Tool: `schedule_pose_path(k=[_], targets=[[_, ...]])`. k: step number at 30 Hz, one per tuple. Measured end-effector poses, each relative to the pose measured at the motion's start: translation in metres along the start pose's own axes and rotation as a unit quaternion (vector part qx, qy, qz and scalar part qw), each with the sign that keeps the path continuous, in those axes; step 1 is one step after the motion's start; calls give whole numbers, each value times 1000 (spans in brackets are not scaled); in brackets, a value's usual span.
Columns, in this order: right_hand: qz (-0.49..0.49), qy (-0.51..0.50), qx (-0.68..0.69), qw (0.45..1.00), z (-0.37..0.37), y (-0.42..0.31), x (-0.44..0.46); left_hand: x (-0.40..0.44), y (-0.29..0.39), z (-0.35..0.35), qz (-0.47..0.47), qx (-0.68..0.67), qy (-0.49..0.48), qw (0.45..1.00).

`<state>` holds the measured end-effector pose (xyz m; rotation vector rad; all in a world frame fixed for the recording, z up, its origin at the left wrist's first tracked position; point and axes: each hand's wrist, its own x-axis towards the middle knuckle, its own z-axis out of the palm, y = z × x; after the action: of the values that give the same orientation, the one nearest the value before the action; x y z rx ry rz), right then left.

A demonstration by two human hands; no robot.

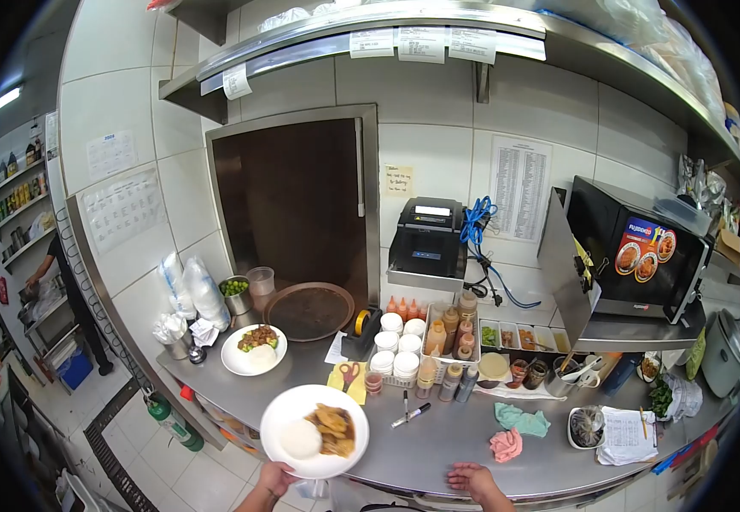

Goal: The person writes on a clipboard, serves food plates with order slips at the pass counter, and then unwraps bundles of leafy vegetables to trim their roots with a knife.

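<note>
Head view: the bare left hand [276, 480] is clamped on the near rim of a round white plate [278, 414], held at the front edge of the grey metal bench [438, 435]. On it sit a smooth white mound of rice [300, 440] and glossy brown sauced pieces [334, 428]. Well apart, the bare right hand [472, 480], fingers loosely parted, is near a crumpled pink cloth [506, 445].

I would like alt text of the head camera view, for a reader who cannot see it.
A person's left hand holds a white plate with a white mound and saucy brown food at a steel counter; the right hand is open, holding nothing. Beyond are a second filled plate, squeeze bottles and a microwave.
</note>
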<state>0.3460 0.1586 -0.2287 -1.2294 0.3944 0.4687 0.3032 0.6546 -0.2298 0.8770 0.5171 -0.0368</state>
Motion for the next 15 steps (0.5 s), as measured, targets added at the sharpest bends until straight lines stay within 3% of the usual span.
schedule_pose_path(k=[3, 4, 5, 7, 9, 15], targets=[[-12, 11, 2, 1000, 38, -7, 24, 36, 42, -33, 93, 23, 1, 995], [-2, 22, -7, 1000, 51, 0, 26, 34, 56, -15, 136, -34, 70, 988], [-8, 23, -3, 1000, 67, 3, 29, 61, 59, -53, 125, 16, 58, 990], [-13, 13, 1, 1000, 102, -3, 32, 99, 65, -92, 107, -10, 79, 991], [-2, 2, -1, 1000, 132, -3, 35, 101, 85, -96, 40, -26, 79, 996], [-12, 36, 8, 999, 187, 1, 35, 124, 109, -118, -33, -16, 85, 996]])
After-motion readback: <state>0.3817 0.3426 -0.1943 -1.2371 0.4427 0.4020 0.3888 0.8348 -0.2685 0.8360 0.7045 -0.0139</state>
